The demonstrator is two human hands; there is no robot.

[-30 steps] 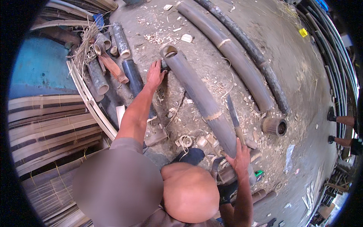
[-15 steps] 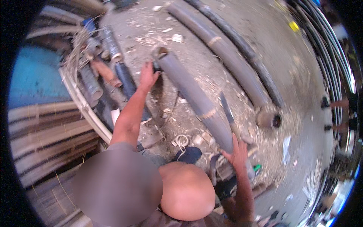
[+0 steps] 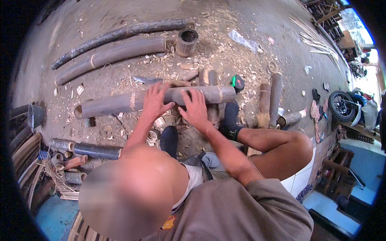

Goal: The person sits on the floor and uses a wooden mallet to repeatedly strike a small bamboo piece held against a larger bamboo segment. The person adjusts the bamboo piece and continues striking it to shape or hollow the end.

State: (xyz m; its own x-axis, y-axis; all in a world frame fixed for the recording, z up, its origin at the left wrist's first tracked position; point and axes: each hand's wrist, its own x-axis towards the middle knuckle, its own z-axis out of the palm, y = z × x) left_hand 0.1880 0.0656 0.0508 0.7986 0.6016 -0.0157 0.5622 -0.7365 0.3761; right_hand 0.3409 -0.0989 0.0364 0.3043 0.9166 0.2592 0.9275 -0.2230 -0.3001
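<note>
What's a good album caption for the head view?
Left hand and right hand rest on a bamboo pole, a knife lying beyond it.

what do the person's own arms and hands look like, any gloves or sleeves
The left hand and right hand are bare, with no gloves and no watch or band visible at either wrist. Both forearms are uncovered. On the right arm, a loose, plain greyish-brown fabric sleeve ends around the elbow; the left sleeve is hidden.

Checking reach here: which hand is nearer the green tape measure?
Right. The right hand is on the bamboo, left of the tape measure; the left hand is farther left.
</note>
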